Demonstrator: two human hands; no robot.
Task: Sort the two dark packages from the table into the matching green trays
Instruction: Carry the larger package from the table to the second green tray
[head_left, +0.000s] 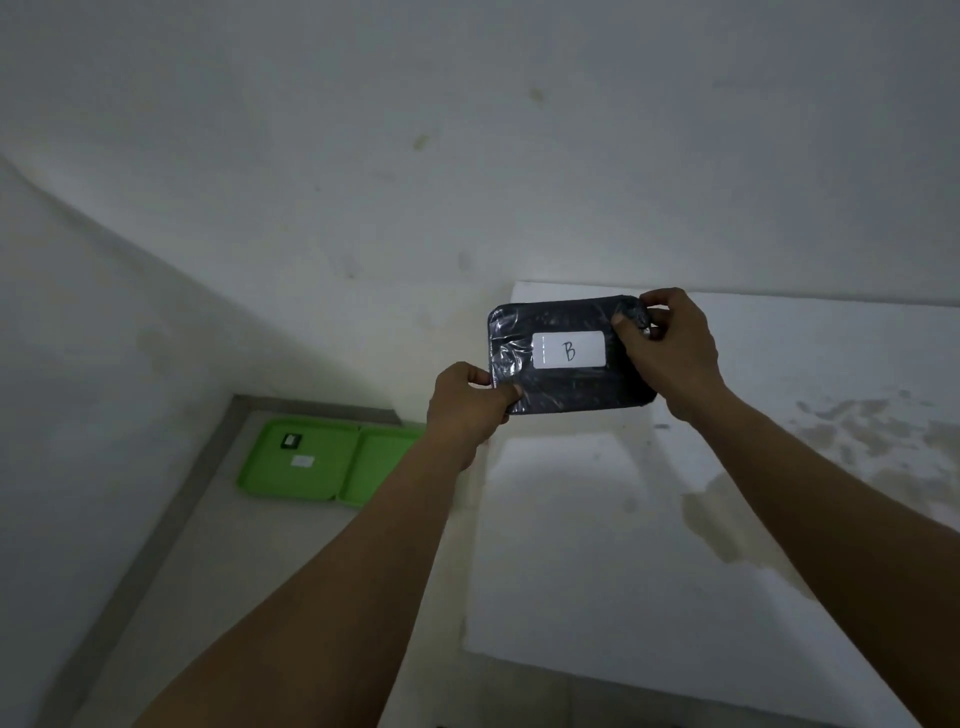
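Two hands grip one dark package (571, 356), labelled B, above the white table (675, 545): left hand (467, 410) at its lower-left corner, right hand (667, 348) at upper-right; green trays (322, 462) lie lower left.

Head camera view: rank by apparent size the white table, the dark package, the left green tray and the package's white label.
1. white table
2. dark package and left green tray: alike; package nearer, so unsure
3. white label

two hands (470, 402) (667, 351), one dark package (571, 356), two green trays (298, 457) (382, 467), one white table (675, 519).
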